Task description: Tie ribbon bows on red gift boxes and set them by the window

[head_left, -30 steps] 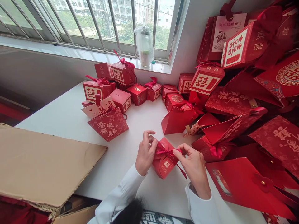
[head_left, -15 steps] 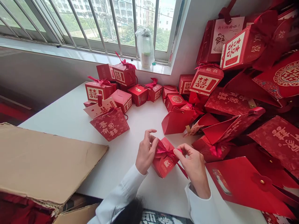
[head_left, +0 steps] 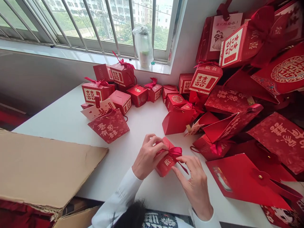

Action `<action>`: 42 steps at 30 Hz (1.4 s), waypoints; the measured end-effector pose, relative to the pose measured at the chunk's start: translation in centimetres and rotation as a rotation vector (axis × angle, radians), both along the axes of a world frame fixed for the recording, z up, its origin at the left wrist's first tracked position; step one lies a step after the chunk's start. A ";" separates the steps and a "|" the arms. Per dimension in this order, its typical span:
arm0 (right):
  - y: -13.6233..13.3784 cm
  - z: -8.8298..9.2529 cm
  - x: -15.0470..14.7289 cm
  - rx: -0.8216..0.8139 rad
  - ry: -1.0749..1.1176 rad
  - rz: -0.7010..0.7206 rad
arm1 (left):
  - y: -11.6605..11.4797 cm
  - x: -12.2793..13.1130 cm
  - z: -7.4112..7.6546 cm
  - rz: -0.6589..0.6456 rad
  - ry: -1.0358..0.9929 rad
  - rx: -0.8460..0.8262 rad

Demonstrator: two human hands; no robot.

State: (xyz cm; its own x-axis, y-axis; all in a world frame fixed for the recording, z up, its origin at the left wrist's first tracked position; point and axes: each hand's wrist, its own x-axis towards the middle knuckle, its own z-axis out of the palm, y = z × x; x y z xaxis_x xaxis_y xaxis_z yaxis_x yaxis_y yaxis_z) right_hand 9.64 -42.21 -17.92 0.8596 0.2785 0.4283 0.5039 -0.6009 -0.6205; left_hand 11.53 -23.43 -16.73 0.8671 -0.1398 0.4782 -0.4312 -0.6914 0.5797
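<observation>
Box (head_left: 165, 167) sits closed on the bench (head_left: 146, 123) between the hands, ribbon (head_left: 177, 151) looped into a bow, left hand (head_left: 147, 155) pinching it, right hand (head_left: 195, 180) at box edge, grip unclear; probably just tidying remains.

"What stands on the windowsill (head_left: 78, 55)?"
"A container (head_left: 144, 52) wrapped in cloudy plastic, near the metal bars (head_left: 111, 27)."
"Outside?"
"Green trees (head_left: 161, 39) and pale buildings (head_left: 163, 20)."
"And lower left?"
"A brown cardboard box (head_left: 52, 164) with a ragged edge."
</observation>
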 end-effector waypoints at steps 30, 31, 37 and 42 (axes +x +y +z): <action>2.5 1.5 0.6 -0.407 -0.356 0.187 | 0.3 -0.3 -0.4 0.037 0.112 -0.127; 2.3 1.9 0.2 -0.365 -0.296 0.248 | 0.3 -0.3 -0.4 0.039 0.113 -0.134; 0.7 4.2 -0.8 0.023 0.012 0.463 | -0.3 -1.2 0.2 0.228 0.029 -0.151; 0.1 3.8 2.3 0.083 0.055 0.017 | -2.2 -2.1 0.8 0.339 0.005 0.011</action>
State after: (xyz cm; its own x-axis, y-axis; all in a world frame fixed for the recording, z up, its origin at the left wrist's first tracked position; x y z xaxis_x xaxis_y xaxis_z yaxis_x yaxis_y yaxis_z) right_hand 11.97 -42.15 -14.08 0.8779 0.2585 0.4030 0.4773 -0.5382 -0.6946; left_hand 9.39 -25.62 -15.91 0.8672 0.1520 0.4741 -0.1727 -0.8013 0.5728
